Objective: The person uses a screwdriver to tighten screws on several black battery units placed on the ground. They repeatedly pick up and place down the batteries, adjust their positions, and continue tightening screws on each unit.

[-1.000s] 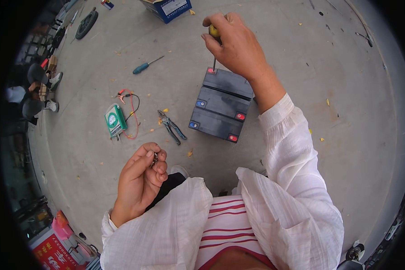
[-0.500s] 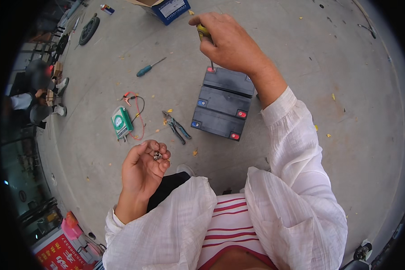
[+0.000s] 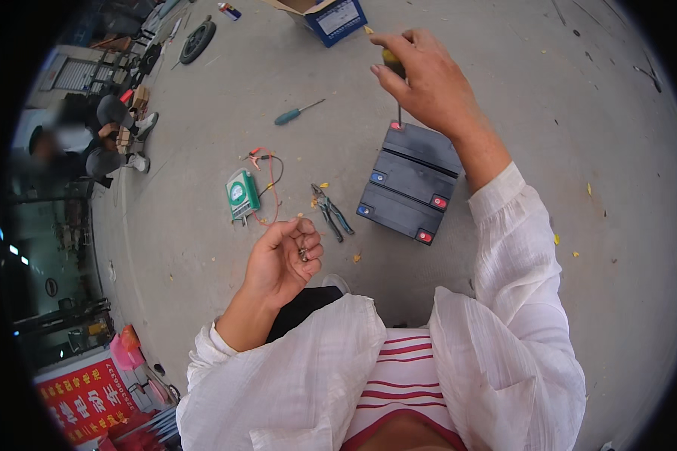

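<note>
My right hand [image 3: 427, 83] is closed on a yellow-handled screwdriver [image 3: 393, 62], its shaft standing down onto the red terminal at the top left of a block of dark grey batteries [image 3: 411, 176]. My left hand [image 3: 286, 257] is cupped round some small metal fasteners [image 3: 303, 253], low in the middle of the picture. Beside the batteries on the concrete lie pliers [image 3: 332, 210]. Farther left are a green-and-white charger [image 3: 241, 195] with red and black clip leads and a teal screwdriver [image 3: 289, 116]. My right fingertips are partly hidden behind the handle.
A blue cardboard box [image 3: 337, 22] stands beyond the batteries, with a tire [image 3: 198, 41] and a spray can [image 3: 229, 11] to its left. A seated person [image 3: 101, 135] is at the left edge. A red sign [image 3: 86, 398] and a pink object [image 3: 124, 351] are at lower left.
The whole view has shifted, so floor objects sit farther right. My left fingers have curled a little more over the fasteners. My right hand still holds the screwdriver on the terminal.
</note>
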`<state>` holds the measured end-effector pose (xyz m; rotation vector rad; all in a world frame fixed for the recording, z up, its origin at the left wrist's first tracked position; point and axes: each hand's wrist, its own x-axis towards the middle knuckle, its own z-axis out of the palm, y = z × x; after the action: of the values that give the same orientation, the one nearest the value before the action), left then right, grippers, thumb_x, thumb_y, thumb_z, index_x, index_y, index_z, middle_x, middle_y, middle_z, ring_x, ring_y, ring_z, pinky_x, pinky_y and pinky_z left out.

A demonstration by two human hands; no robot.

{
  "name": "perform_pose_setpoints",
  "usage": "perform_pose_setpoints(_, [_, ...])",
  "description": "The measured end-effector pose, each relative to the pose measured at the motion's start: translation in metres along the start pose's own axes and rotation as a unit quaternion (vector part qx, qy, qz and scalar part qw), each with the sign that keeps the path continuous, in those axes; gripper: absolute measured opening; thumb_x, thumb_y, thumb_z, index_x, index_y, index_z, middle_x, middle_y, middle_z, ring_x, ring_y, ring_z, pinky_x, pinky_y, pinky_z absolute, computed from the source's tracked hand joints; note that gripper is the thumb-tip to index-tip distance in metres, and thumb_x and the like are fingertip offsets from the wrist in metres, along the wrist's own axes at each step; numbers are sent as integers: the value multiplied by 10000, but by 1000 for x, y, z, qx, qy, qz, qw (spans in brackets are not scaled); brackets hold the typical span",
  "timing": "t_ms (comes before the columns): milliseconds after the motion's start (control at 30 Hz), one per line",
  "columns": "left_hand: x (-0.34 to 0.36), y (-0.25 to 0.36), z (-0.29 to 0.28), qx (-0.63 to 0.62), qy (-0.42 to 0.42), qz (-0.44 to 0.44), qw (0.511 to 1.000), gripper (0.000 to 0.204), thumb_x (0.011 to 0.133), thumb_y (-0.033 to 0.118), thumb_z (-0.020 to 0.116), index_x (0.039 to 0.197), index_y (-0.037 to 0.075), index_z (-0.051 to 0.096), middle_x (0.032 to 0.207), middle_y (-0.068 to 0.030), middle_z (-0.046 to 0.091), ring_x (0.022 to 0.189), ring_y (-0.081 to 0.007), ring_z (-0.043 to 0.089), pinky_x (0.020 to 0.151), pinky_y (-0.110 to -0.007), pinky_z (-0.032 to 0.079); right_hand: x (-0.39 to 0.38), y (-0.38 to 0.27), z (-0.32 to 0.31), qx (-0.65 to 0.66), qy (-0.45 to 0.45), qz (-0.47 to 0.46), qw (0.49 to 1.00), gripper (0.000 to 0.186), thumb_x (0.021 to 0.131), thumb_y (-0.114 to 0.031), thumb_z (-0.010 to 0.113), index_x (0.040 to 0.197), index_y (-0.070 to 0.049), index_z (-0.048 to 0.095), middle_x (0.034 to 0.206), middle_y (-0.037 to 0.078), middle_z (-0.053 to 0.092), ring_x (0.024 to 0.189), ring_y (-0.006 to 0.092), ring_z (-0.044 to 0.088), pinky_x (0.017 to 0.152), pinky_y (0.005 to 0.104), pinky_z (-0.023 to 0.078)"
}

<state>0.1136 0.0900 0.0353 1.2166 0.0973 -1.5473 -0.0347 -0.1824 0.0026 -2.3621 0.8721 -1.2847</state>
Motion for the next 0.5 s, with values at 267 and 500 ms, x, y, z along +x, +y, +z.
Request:
perform_pose_setpoints(267, [9, 6, 9, 61, -8, -56, 997, 223, 955, 313, 490, 935, 100, 553, 736, 44, 391, 609, -88, 344, 503, -224, 274, 4, -1, -12, 63, -21, -13, 998, 344, 834, -38, 627, 1175, -78, 606, 1103, 150, 612, 1004, 328, 598, 879, 396, 476])
perform_pose_setpoints(500, [17, -2, 3, 63, 2, -52, 997, 227, 959, 311, 487, 950, 96, 560, 729, 46, 401, 608, -87, 329, 506, -229, 264, 4, -12, -12, 81, -68, 98, 990, 352, 844, -41, 628, 1193, -87, 627, 1187, 167, 580, 994, 343, 594, 878, 389, 474])
